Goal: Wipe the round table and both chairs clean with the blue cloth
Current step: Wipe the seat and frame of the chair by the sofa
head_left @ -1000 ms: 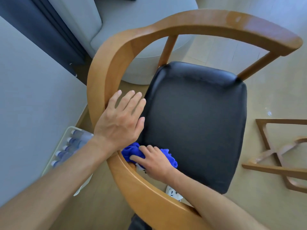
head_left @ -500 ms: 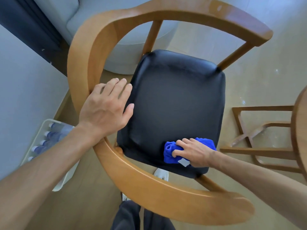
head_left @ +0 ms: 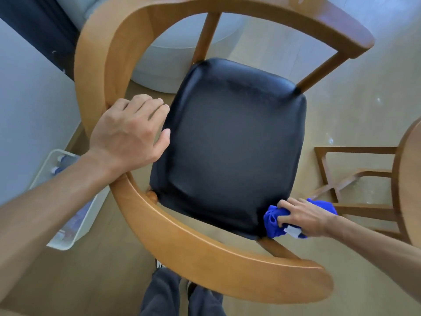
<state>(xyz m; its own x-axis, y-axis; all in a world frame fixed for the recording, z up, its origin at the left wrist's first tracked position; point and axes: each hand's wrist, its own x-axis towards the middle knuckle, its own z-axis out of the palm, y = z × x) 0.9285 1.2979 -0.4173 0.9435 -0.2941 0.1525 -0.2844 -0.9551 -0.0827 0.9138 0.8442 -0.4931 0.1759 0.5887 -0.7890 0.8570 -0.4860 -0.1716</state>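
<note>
A wooden chair with a curved backrest [head_left: 186, 247] and a black padded seat [head_left: 230, 144] stands below me. My left hand [head_left: 129, 133] rests on the curved rail at the seat's left side, fingers curled over the wood. My right hand [head_left: 303, 218] presses the bunched blue cloth [head_left: 273, 222] against the seat's near right corner. The round wooden table [head_left: 407, 183] shows only as an edge at the far right, with its cross-shaped base [head_left: 337, 185] on the floor beneath.
A white tray with several bottles [head_left: 68, 201] sits on the floor by the wall at the left. A pale grey upholstered piece [head_left: 173, 60] stands beyond the chair. My legs in dark trousers [head_left: 177, 295] are right behind the backrest.
My right hand has swept the blue cloth from the seat's near left corner across the near edge to the near right corner. The left hand stayed on the rail.
</note>
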